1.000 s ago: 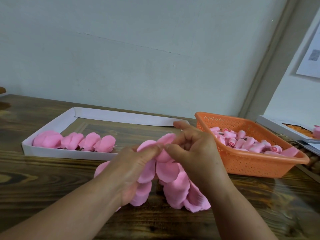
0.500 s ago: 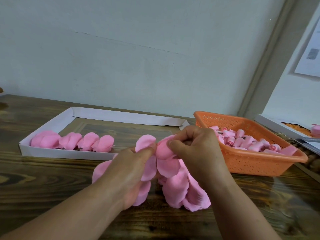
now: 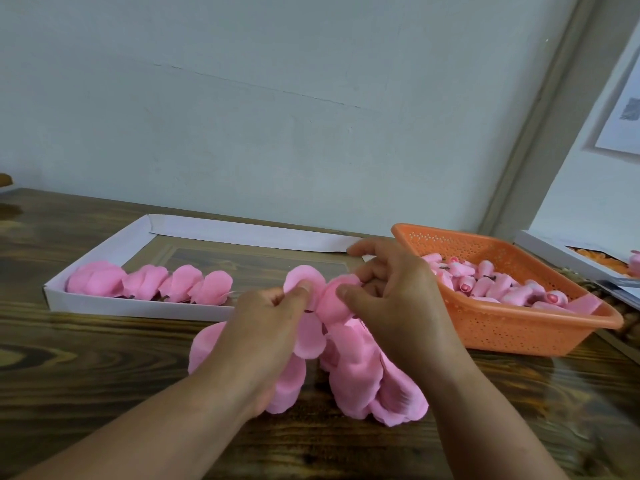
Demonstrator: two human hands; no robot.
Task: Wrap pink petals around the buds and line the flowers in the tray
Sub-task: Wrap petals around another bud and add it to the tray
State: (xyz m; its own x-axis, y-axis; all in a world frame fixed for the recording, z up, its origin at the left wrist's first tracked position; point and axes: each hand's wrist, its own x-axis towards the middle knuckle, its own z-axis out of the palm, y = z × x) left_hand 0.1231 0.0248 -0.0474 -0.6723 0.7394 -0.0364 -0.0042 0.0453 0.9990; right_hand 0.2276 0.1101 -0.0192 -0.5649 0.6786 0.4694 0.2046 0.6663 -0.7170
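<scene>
step in hand: wrapping, judged from the pose; both hands work a soft pink fabric petal cluster [image 3: 313, 327] above the dark wood-grain table [image 3: 86, 368], in front of the tray.
left hand [image 3: 266, 327]: thumb and fingers curled, pinching a rounded pink petal [image 3: 300, 277] that stands up at the top of the cluster.
right hand [image 3: 398, 299]: thumb and curled fingers pinching the neighbouring folded pink petal [image 3: 337, 299]; the forefinger is raised and bent over it. whether a bud sits inside the fold cannot be told.
loose petals: a hanging bunch of pink petals [image 3: 374, 386] droops from under the hands toward the table near the viewer.
tray: shallow white cardboard tray [image 3: 138, 308], left of centre, its front wall just beyond the hands.
finished flowers: a row of wrapped pink flowers [image 3: 149, 284] lies along the tray's front wall from the left corner to about the middle.
buds: small rolled pink buds [image 3: 485, 284] heaped in a perforated orange plastic basket [image 3: 519, 332] just right of the right hand.
progress: early by estimate; most of the tray floor shows bare.
next move: probably closing the petals round and holding the base tight, then a short forward-left carry to the end of the row.
edges and room: the low tray wall must be cleared; open tray floor lies right of the row. the basket rim is close to the right wrist.
</scene>
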